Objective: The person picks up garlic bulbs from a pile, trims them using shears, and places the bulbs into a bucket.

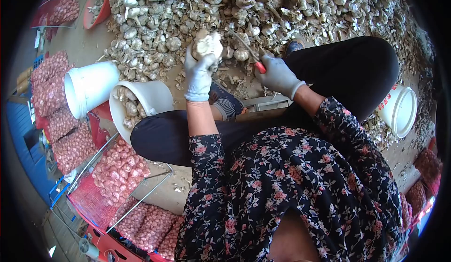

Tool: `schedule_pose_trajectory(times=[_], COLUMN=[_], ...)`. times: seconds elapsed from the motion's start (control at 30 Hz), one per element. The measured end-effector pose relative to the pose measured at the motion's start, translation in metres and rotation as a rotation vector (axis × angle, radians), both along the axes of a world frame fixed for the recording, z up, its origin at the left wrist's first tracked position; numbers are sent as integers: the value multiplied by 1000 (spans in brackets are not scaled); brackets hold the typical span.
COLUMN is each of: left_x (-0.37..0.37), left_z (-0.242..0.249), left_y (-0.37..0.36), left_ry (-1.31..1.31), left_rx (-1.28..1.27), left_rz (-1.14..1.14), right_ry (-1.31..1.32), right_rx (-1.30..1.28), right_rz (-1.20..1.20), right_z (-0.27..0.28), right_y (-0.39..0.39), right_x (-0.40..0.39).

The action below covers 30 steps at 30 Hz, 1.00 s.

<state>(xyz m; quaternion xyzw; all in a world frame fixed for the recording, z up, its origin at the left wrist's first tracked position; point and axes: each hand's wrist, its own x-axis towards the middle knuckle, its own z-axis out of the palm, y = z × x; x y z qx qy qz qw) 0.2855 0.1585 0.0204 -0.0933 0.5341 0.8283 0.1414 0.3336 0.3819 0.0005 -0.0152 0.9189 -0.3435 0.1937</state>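
Observation:
A pale garlic bulb (208, 46) is held up in my left hand (199, 74), which wears a grey-white glove with its fingers wrapped round the bulb. To the right of it, my gloved right hand (277, 75) grips a knife (260, 66) by its red handle. The thin blade points up and left towards the bulb, with a gap between them. Beyond both hands lies a large heap of garlic (183, 13) with dry stalks and skins. Bits of skin and stalk lie on the floor below the hands.
A white bucket holding garlic (157, 97) is by my left knee, beside another white bucket (96, 83). Red net bags of garlic (75, 147) and a metal-framed net bag (117, 170) stand left. A red basket (104, 15) is at upper left, a white bucket (404, 111) at right.

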Motion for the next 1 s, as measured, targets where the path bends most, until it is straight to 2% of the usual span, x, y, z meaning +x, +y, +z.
schedule_pose_trajectory(times=[0.03,0.1,0.13,0.17,0.23,0.27,0.3,0.37,0.43,0.47,0.5,0.53,0.57,0.63,0.7,0.83,0.87,0.9,0.97,1.0], left_x=[4,6,8,11,13,14,14,17,18,19,19,21,23,25,26,26,26,25,26,27], left_z=[-3,-28,-34,-40,-44,-43,-40,-39,-39,-38,-38,-34,-33,-30,-30,-39,-35,-31,-26,-23], left_y=[5,-8,-10,-10,-7,-1,0,-1,1,4,6,7,9,12,11,1,2,2,9,12], left_ry=[3,-54,-107,-113,-33,-11,-12,59,57,58,58,19,15,9,37,-6,-25,-46,-14,19], left_rx=[238,490,625,630,790,682,682,701,620,538,456,391,392,391,397,439,463,487,446,404], left_rz=[133,177,182,190,162,223,226,136,140,139,137,142,147,206,191,220,225,230,267,300], right_ry=[-94,-191,-275,-363,-356,-383,-412,-402,-577,-530,-539,-608,-674,-649,-783,-794,-878,-880,-600,-553], right_rx=[-59,-111,-255,-399,-397,-427,-460,-463,-570,-680,-676,-753,-831,-827,-839,-791,-886,-884,-818,-754], right_rz=[47,99,98,93,109,115,120,143,123,72,73,-4,-81,-146,-272,-262,-251,-250,-15,-40], right_z=[-1,8,20,28,30,27,26,31,33,32,29,27,27,34,35,20,19,18,22,25], right_y=[5,5,5,5,-2,-6,-10,-15,-20,-24,-27,-30,-33,-35,-31,-24,-23,-24,-28,-32], right_x=[4,11,13,15,13,11,10,5,1,0,-2,-6,-9,-6,-8,-5,-1,1,4,5])
